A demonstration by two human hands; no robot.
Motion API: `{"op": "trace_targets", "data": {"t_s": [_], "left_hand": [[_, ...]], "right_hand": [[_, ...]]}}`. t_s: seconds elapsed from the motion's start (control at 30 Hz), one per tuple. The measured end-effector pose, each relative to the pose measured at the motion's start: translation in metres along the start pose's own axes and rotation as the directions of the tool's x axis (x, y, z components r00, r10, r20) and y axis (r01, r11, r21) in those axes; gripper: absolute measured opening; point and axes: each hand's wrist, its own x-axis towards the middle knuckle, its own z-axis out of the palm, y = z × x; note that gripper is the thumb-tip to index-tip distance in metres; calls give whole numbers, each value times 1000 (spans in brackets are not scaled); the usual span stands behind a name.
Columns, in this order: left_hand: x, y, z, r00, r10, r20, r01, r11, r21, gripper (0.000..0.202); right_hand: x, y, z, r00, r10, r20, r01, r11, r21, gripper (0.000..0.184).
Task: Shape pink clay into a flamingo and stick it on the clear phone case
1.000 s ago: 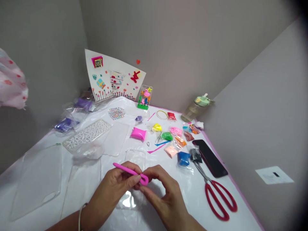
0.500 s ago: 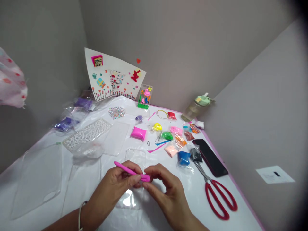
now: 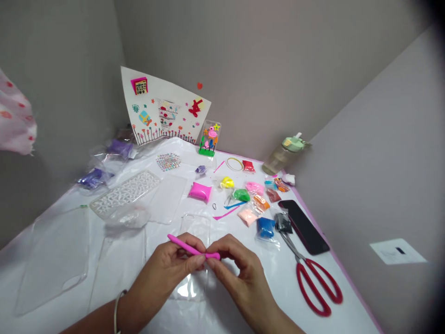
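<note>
"What are you seeing, from the left?"

"A patterned sheet [image 3: 128, 189] is lying left of the pink packet [image 3: 200, 191]. The left hand [image 3: 168, 263] is working on the packet's near side, a little to its left, and is pinching the pink roll [image 3: 184, 245] along its length."

"Where is the roll sitting?"

"In both hands, nearer than the packet; its free end is pointing leftward."

"And the right hand [image 3: 241, 273]?"

"It is gripping the roll's other end between thumb and finger, slightly right of the packet. Farther right, a blue packet [image 3: 266, 228] and the scissors [image 3: 314, 283] are lying untouched."

"What is changing?"

"A second ago that end was showing a loop; now no gap is showing (I cannot tell whether it is squeezed together or merely turned edge-on). To me, that is suggesting the folded end is being pressed tighter, so the shaping is advancing."
</note>
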Motion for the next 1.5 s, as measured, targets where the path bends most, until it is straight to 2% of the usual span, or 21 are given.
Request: {"op": "trace_targets", "data": {"t_s": [0.27, 0.33, 0.5, 0.67, 0.87, 1.07, 1.37, 1.5], "left_hand": [[1, 3, -3, 995, 46, -84, -38, 996, 87, 14], [2, 1, -3, 997, 25, -75, -22, 999, 46, 14], [2, -6, -2, 999, 19, 36, -19, 1000, 6, 18], [0, -1, -3, 999, 50, -9, -49, 995, 83, 14], [0, 3, -3, 997, 64, -43, -61, 996, 71, 16], [1, -5, -2, 999, 48, -3, -47, 989, 139, 13], [0, -11, -2, 998, 45, 46, -50, 992, 113, 15], [-2, -14, -1, 998, 19, 63, -21, 999, 33, 15]], "right_hand": [[0, -1, 0, 999, 12, -49, -13, 1000, -21, 13], [0, -1, 0, 999, 17, -51, -17, 1000, -17, 13], [0, 0, 0, 998, 55, -20, -54, 998, 11, 12], [0, -2, -1, 998, 52, -22, -51, 998, 38, 13], [1, 0, 0, 994, 107, -14, -105, 990, 95, 18], [2, 5, -2, 998, 36, -59, -33, 998, 52, 11], [0, 0, -4, 993, -115, -23, 111, 985, -131, 11], [-4, 5, -2, 991, -135, -27, 129, 979, -160, 6]]}}
